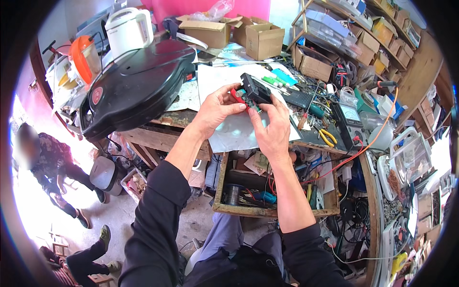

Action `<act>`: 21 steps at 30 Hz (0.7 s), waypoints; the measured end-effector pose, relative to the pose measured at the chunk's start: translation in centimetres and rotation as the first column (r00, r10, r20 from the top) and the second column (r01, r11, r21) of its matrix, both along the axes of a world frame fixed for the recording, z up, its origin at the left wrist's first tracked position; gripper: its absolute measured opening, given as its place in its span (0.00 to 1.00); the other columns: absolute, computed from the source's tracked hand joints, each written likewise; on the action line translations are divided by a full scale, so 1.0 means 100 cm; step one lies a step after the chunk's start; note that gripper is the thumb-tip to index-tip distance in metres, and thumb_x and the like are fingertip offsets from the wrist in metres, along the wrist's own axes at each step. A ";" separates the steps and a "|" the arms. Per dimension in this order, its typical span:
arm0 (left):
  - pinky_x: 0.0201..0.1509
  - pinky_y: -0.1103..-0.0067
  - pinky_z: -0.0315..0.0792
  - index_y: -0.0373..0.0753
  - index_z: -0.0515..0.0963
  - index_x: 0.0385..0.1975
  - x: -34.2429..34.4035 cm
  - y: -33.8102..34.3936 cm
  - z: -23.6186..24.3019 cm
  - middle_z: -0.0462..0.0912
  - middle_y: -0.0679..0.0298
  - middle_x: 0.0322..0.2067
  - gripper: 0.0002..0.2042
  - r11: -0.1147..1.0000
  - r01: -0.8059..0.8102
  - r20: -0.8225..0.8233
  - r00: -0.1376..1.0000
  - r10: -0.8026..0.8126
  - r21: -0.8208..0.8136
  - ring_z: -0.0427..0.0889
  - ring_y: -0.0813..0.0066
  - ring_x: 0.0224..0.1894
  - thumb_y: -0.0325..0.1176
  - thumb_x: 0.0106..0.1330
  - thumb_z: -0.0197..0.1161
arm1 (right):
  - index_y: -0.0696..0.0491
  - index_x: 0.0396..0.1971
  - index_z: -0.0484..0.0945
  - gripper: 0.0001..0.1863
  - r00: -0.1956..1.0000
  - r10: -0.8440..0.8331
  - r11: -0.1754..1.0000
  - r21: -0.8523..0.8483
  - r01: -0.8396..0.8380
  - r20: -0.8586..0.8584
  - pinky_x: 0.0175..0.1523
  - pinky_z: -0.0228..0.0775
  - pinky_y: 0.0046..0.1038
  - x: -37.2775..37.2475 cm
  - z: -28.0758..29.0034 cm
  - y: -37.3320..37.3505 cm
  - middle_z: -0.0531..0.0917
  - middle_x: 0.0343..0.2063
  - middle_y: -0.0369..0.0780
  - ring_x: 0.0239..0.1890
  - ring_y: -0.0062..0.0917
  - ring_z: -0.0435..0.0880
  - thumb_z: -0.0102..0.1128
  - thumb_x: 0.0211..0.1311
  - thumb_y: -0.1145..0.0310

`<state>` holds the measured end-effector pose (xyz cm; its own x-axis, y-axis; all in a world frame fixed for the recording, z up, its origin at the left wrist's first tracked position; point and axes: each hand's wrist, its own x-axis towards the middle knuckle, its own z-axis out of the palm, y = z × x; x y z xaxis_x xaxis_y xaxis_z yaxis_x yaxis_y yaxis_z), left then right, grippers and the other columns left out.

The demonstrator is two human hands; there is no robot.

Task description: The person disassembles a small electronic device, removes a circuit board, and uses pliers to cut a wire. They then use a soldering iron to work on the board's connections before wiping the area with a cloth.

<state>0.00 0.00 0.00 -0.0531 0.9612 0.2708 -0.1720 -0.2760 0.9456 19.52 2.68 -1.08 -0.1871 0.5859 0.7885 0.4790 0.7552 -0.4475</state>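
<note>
Both hands are raised over the white sheet (229,136) on the workbench. In the fingers of my left hand (215,110) is a red piece (236,96), pinched at the edge of a small green circuit board (249,100). My right hand (274,126) grips a black plastic housing (256,88), its thumb against the board's lower edge. The board sits against the housing; whether they are joined I cannot tell. My fingers hide part of both.
A large black lidded appliance (138,79) lies to the left, near a white jug (129,28). At right are pliers (328,137), a meter (349,119) and many loose tools. Below the bench an open wooden drawer (277,210) holds wire and tools. Two people sit at left.
</note>
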 end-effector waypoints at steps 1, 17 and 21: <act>0.64 0.76 0.78 0.36 0.69 0.74 0.000 0.000 0.000 0.84 0.63 0.53 0.35 1.000 -0.003 0.001 1.000 0.003 0.001 0.83 0.75 0.53 0.24 0.66 0.74 | 0.61 0.44 0.87 0.22 1.000 -0.003 1.000 0.008 0.003 0.004 0.72 0.65 0.48 0.000 -0.001 0.001 0.78 0.63 0.63 0.67 0.55 0.75 0.75 0.63 0.56; 0.64 0.77 0.75 0.34 0.70 0.73 0.005 -0.004 0.002 0.84 0.64 0.52 0.35 1.000 -0.023 0.000 1.000 0.023 0.008 0.82 0.77 0.52 0.22 0.65 0.73 | 0.61 0.44 0.87 0.21 1.000 -0.021 1.000 0.015 0.021 0.015 0.71 0.67 0.48 -0.001 0.002 -0.004 0.78 0.63 0.63 0.67 0.55 0.75 0.76 0.62 0.58; 0.64 0.78 0.75 0.34 0.70 0.73 0.007 -0.004 0.004 0.85 0.64 0.52 0.34 1.000 -0.029 -0.002 1.000 0.029 0.006 0.83 0.77 0.52 0.22 0.65 0.73 | 0.61 0.45 0.87 0.21 1.000 -0.015 1.000 0.010 0.015 0.019 0.71 0.66 0.49 -0.001 0.000 -0.002 0.78 0.63 0.63 0.67 0.55 0.75 0.75 0.62 0.58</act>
